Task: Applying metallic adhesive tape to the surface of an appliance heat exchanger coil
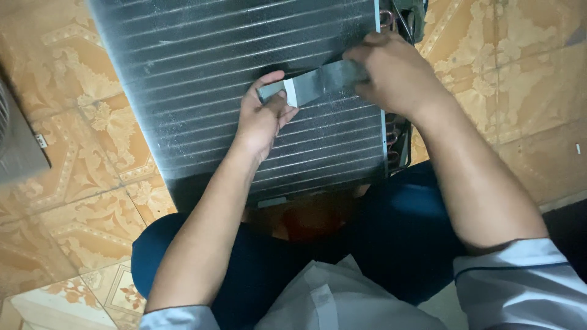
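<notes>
Your left hand (264,116) and right hand (391,73) pinch opposite ends of the grey strip (315,84), held across the finned coil (244,91).

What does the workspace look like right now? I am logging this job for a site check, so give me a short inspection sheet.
Surface: patterned orange floor tiles; the person sits with the work between their knees.
Job's things: finned condenser coil standing on the floor; flat grey metal strip held across its fins.
Clutter: nothing seen.
Grippers: left hand pinches the strip's left end; right hand grips its right end.
Cables: none clear; copper tube bends at the coil's right edge.
Surroundings: grey casing at the left edge; dark blue trousers.
</notes>
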